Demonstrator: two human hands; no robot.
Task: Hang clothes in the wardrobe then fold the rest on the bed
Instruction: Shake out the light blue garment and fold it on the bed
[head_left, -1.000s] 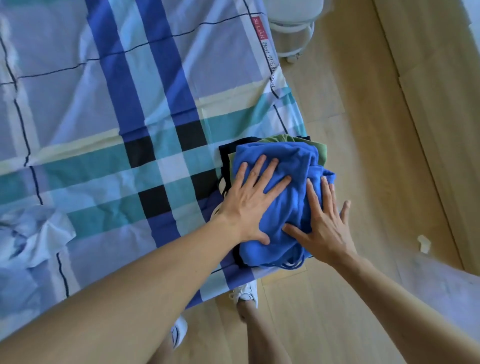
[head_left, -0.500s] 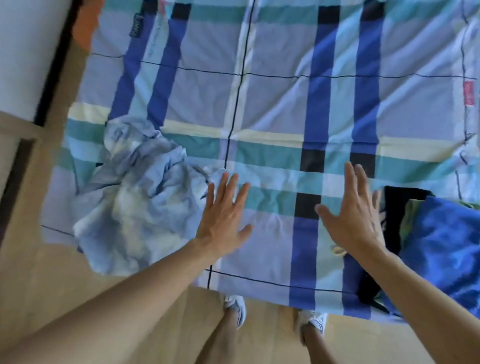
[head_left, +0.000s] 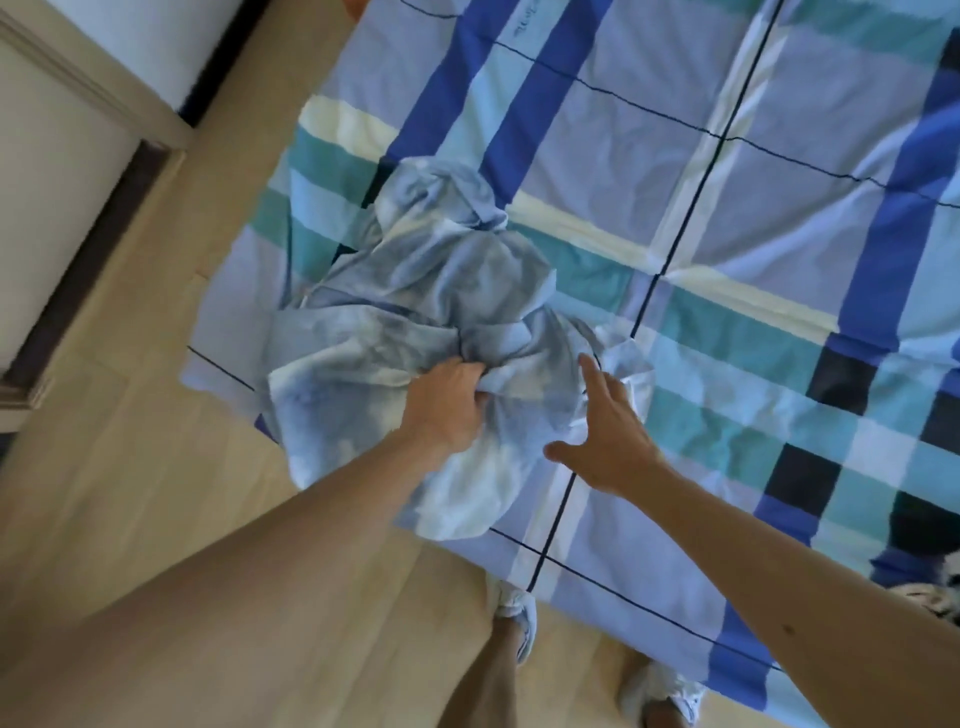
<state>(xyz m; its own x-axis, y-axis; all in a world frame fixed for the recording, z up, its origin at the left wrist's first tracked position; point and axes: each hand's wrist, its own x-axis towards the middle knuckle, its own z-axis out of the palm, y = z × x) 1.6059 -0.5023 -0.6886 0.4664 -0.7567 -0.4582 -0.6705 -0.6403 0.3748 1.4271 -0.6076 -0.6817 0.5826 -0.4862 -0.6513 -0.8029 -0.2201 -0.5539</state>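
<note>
A crumpled pale blue and white garment (head_left: 415, 312) lies near the corner of the bed, on the plaid sheet (head_left: 779, 208). My left hand (head_left: 441, 405) is closed on a bunch of its fabric near the middle. My right hand (head_left: 608, 431) hovers just to the right with fingers spread, the index fingertip touching the garment's edge. The stack of folded clothes is almost out of view; only a dark and white scrap (head_left: 940, 587) shows at the right edge.
The bed's edge runs diagonally from upper left to lower right, with wooden floor (head_left: 156, 467) below it. My white shoes (head_left: 519, 618) stand at the bed's edge. A white wall and dark door frame (head_left: 78, 260) lie at the left.
My view has swung left from the folded stack to the crumpled garment. My left hand has closed on the garment; my right hand has come over beside it.
</note>
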